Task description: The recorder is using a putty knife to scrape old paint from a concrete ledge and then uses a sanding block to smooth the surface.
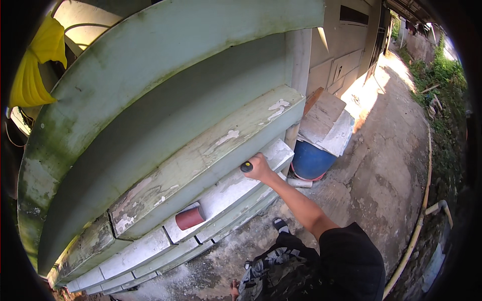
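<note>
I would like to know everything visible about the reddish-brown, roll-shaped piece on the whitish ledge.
The reddish-brown, roll-shaped piece looks matt and evenly coloured, with a smoothly curved outer face and a paler strip along its upper edge. It may be a curled sheet, but its material is uncertain. It lies on its side on the whitish ledge, below the peeling greenish step. Only the ledge visibly touches it; neither hand does.

right grip (pixel 259 167) hides most of the black handle (pixel 245 167).

yellow leaf (pixel 30 85) upper left; blue bucket (pixel 311 161) under boards (pixel 324 118); pipe (pixel 416 233) right
</note>
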The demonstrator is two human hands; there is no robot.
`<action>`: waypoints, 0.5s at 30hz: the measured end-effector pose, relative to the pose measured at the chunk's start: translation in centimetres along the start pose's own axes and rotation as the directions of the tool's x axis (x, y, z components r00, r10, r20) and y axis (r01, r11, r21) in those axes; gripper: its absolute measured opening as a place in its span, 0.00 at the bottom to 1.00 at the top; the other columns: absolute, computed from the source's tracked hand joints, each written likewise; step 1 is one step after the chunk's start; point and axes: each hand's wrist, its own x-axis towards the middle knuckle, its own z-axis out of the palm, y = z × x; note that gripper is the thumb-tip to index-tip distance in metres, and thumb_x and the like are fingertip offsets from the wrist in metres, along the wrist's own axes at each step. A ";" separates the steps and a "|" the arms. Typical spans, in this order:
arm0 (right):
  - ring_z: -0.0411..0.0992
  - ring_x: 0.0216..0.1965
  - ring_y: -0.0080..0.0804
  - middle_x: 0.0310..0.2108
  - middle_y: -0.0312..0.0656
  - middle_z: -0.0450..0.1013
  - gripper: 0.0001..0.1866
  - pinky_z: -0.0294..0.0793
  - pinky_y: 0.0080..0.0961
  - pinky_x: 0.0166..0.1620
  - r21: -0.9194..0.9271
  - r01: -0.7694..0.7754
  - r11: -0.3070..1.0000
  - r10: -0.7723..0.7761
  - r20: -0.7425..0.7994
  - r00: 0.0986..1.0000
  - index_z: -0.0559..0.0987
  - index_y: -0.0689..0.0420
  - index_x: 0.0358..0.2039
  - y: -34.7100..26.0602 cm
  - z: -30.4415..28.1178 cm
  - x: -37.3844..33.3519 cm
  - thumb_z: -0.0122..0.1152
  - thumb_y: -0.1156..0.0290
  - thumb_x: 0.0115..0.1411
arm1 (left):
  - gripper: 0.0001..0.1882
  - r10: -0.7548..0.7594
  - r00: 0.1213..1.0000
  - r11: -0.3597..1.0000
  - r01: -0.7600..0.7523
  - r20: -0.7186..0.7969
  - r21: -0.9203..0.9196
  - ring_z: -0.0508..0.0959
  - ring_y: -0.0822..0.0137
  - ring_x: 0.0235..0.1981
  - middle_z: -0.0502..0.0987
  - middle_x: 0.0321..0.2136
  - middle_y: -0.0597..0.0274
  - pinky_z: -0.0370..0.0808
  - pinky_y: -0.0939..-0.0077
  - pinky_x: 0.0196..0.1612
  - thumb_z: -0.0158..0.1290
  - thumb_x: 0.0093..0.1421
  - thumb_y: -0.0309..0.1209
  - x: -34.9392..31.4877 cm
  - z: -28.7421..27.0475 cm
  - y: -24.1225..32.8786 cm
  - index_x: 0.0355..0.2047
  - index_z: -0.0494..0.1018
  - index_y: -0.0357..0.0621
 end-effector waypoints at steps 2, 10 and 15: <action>0.77 0.25 0.43 0.22 0.41 0.77 0.07 0.77 0.37 0.31 0.023 0.103 0.994 -0.105 0.113 0.988 0.79 0.53 0.21 -1.2 -0.5 -0.3 0.65 0.78 0.38 | 0.26 -0.006 1.000 1.000 0.006 -0.007 0.017 0.80 0.54 0.35 0.81 0.41 0.48 0.77 0.65 0.37 0.46 0.70 0.54 -0.7 -0.5 -0.8 0.55 0.68 0.47; 0.75 0.21 0.42 0.17 0.41 0.74 0.09 0.75 0.36 0.28 0.152 0.203 0.967 -0.222 0.125 0.967 0.73 0.54 0.15 -2.6 -1.2 0.6 0.67 0.79 0.40 | 0.26 0.027 1.000 0.995 -0.026 -0.011 0.096 0.80 0.54 0.35 0.81 0.41 0.48 0.77 0.65 0.36 0.46 0.70 0.54 -0.8 -0.8 2.1 0.55 0.68 0.47; 0.74 0.18 0.40 0.14 0.43 0.70 0.13 0.72 0.36 0.25 0.065 0.182 0.981 -0.185 0.042 0.982 0.70 0.55 0.14 0.4 -1.4 -0.6 0.66 0.78 0.46 | 0.25 0.041 0.999 0.988 -0.044 0.018 0.150 0.80 0.55 0.34 0.81 0.41 0.48 0.77 0.65 0.35 0.46 0.70 0.54 -1.7 1.5 5.7 0.54 0.68 0.47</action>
